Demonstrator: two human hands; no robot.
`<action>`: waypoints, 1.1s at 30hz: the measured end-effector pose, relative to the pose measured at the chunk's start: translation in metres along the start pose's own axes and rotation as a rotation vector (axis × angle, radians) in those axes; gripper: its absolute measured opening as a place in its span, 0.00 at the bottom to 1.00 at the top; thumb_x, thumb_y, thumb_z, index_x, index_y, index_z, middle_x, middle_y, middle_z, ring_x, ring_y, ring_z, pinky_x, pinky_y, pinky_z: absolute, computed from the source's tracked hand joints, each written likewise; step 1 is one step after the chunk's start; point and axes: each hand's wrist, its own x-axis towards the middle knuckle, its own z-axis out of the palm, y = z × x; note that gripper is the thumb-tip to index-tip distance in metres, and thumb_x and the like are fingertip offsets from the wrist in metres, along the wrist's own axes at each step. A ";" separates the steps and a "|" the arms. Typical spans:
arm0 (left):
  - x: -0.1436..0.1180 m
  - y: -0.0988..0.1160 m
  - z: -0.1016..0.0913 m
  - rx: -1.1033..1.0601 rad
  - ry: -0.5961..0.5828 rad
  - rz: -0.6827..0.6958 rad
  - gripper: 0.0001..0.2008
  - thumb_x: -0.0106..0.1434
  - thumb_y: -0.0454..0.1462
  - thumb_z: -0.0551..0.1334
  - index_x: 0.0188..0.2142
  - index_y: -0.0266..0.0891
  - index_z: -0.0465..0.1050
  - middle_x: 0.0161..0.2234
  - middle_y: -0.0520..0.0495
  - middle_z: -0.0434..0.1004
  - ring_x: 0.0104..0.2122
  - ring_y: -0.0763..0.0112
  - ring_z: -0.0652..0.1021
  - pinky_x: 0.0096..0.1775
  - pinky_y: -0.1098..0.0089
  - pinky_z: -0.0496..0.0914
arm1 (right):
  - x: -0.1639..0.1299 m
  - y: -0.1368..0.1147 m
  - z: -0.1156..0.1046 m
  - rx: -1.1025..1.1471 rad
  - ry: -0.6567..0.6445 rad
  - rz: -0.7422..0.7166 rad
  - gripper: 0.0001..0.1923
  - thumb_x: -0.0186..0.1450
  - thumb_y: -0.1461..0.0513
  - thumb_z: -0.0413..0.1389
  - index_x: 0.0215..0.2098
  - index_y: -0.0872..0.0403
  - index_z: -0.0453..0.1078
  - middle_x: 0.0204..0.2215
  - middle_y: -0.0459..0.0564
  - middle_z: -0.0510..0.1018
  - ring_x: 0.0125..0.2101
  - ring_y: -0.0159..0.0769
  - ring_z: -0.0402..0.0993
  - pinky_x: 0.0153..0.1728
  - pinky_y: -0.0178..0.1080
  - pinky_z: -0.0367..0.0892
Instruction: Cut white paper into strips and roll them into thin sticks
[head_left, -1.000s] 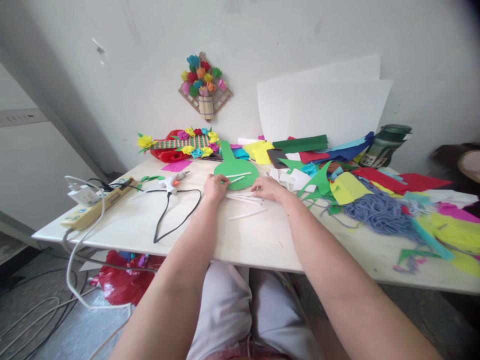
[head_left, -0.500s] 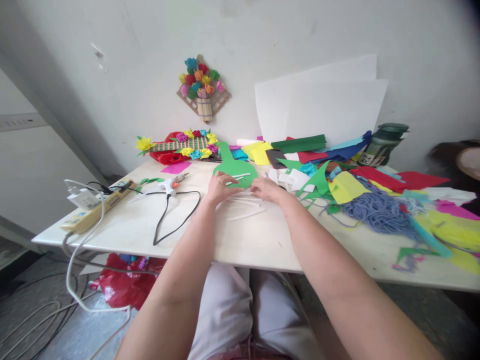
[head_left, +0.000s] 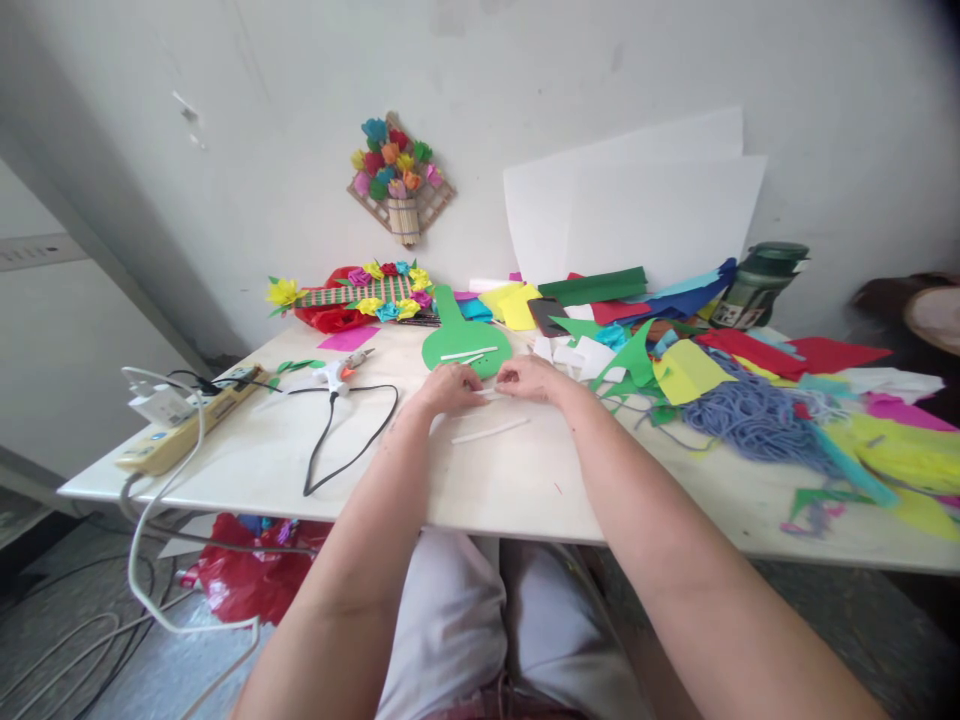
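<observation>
Both hands drawn together, left hand point(head_left: 448, 385) and right hand point(head_left: 529, 378) fingers pinching white paper sticks point(head_left: 486, 392)

glue gun point(head_left: 339, 372) left of paper cutout point(head_left: 461, 342); yarn point(head_left: 750, 418) right | power strip point(head_left: 180, 432) far left

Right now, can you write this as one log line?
left hand: on white strips | right hand: on strips | green cutout: just behind | glue gun: left, untouched

Bare forearms with no sleeves, bare hands without rings or watch, light grey trousers, reddish waistband edge
</observation>
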 end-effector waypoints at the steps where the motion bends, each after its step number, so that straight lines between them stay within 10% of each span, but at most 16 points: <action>1: 0.000 -0.001 0.000 -0.016 -0.005 -0.008 0.12 0.50 0.44 0.65 0.31 0.40 0.78 0.33 0.49 0.78 0.34 0.66 0.74 0.35 0.72 0.64 | 0.000 0.001 0.000 0.015 -0.008 0.001 0.13 0.58 0.56 0.57 0.38 0.53 0.75 0.35 0.48 0.80 0.35 0.34 0.74 0.34 0.32 0.64; 17: -0.002 -0.020 0.000 -0.345 0.211 -0.202 0.13 0.51 0.45 0.63 0.28 0.37 0.76 0.21 0.50 0.74 0.24 0.72 0.71 0.27 0.73 0.62 | -0.008 0.001 -0.010 0.022 -0.013 0.177 0.16 0.60 0.52 0.53 0.38 0.53 0.75 0.38 0.49 0.79 0.38 0.36 0.74 0.36 0.34 0.63; 22: 0.013 -0.024 -0.002 -0.200 0.405 -0.322 0.13 0.51 0.41 0.65 0.35 0.39 0.78 0.27 0.48 0.76 0.28 0.69 0.73 0.32 0.70 0.64 | -0.004 0.000 -0.003 -0.049 0.035 0.232 0.17 0.59 0.51 0.53 0.40 0.50 0.74 0.40 0.49 0.79 0.41 0.41 0.74 0.39 0.37 0.64; 33: 0.038 -0.019 0.014 0.163 0.324 -0.196 0.11 0.57 0.39 0.62 0.40 0.42 0.77 0.47 0.43 0.73 0.50 0.57 0.67 0.47 0.63 0.63 | -0.007 -0.008 -0.014 0.064 -0.067 0.118 0.15 0.53 0.51 0.59 0.31 0.53 0.76 0.32 0.48 0.79 0.34 0.35 0.73 0.33 0.34 0.62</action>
